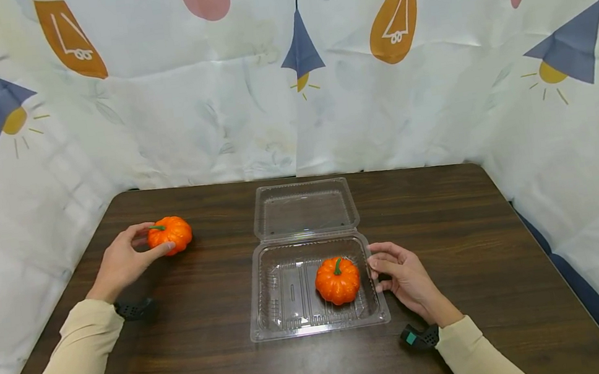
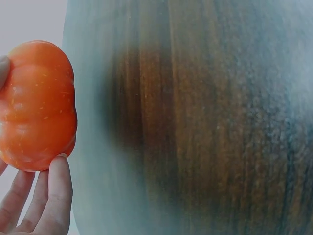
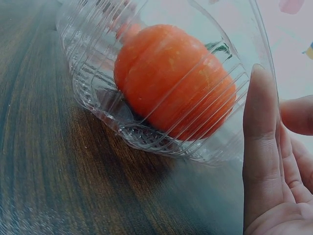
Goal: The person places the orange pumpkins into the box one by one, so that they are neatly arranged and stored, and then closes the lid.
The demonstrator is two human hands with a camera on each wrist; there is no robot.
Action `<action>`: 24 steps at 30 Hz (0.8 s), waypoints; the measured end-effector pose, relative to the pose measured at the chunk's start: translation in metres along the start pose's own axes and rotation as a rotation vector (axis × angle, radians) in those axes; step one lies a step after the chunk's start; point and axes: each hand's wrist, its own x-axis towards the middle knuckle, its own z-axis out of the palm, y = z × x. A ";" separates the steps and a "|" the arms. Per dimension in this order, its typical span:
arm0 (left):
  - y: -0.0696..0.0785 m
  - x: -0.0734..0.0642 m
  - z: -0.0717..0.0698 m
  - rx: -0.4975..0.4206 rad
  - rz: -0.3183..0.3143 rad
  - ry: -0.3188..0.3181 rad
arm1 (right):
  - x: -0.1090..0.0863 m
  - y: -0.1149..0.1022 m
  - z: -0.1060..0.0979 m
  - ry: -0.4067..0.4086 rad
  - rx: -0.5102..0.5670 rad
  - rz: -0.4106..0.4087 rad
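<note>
A dark wood-grain worktop [image 1: 214, 359] is standing inside white curtains [image 1: 185, 120] printed with lamps and bulbs. At nine o'clock the left hand [image 1: 125, 261] is curling its fingers round a small orange pumpkin [image 1: 172, 233] with a green stem. At centre, a clear clamshell box [image 1: 287, 313] is lying open, holding a second pumpkin [image 1: 337, 280]. The right hand [image 1: 407, 278], fingers relaxed, is touching the box's three o'clock edge. Bare wood is showing all round the box.
</note>
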 end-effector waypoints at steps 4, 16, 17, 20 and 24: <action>0.003 0.000 -0.002 0.005 0.002 0.004 | 0.000 0.000 0.000 0.001 0.005 -0.003; 0.012 0.000 -0.002 0.013 0.027 -0.004 | 0.000 0.000 0.001 0.017 -0.002 0.003; 0.013 0.000 -0.003 0.014 0.028 -0.004 | 0.000 0.000 0.001 0.019 -0.005 0.004; 0.016 0.000 -0.003 0.016 0.027 -0.005 | 0.000 0.000 0.001 0.023 -0.011 0.008; 0.020 -0.001 -0.003 0.022 0.032 -0.005 | 0.001 0.000 0.000 0.025 -0.013 0.009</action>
